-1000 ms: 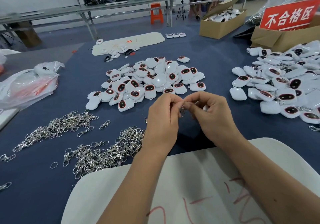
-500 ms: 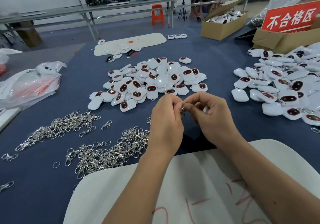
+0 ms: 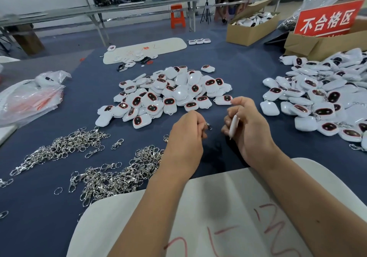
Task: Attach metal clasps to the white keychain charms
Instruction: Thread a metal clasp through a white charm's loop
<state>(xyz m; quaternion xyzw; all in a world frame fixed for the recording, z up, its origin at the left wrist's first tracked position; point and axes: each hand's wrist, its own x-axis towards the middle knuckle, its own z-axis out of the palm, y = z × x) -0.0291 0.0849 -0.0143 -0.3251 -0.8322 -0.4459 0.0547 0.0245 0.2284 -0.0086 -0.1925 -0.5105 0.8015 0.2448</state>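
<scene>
Two forearms cross a white board [image 3: 228, 197] with red scribbles at the near table edge; beyond it the hands are apart, left hand [image 3: 186, 135] pinching a small metal clasp [image 3: 208, 126] at its fingertips, right hand [image 3: 250, 129] curled round a white charm [image 3: 234, 124] seen edge-on. Loose clasps [image 3: 111, 177] lie heaped on the blue cloth [image 3: 29, 227] left of the left wrist, a second heap [image 3: 59, 147] further left. Further out: a charm pile [image 3: 170, 93] at centre, a bigger pile [image 3: 325, 93] to the right, a plastic bag [image 3: 27, 99] far left, then cardboard boxes [image 3: 250, 28] and a red sign [image 3: 327, 18] at the back
</scene>
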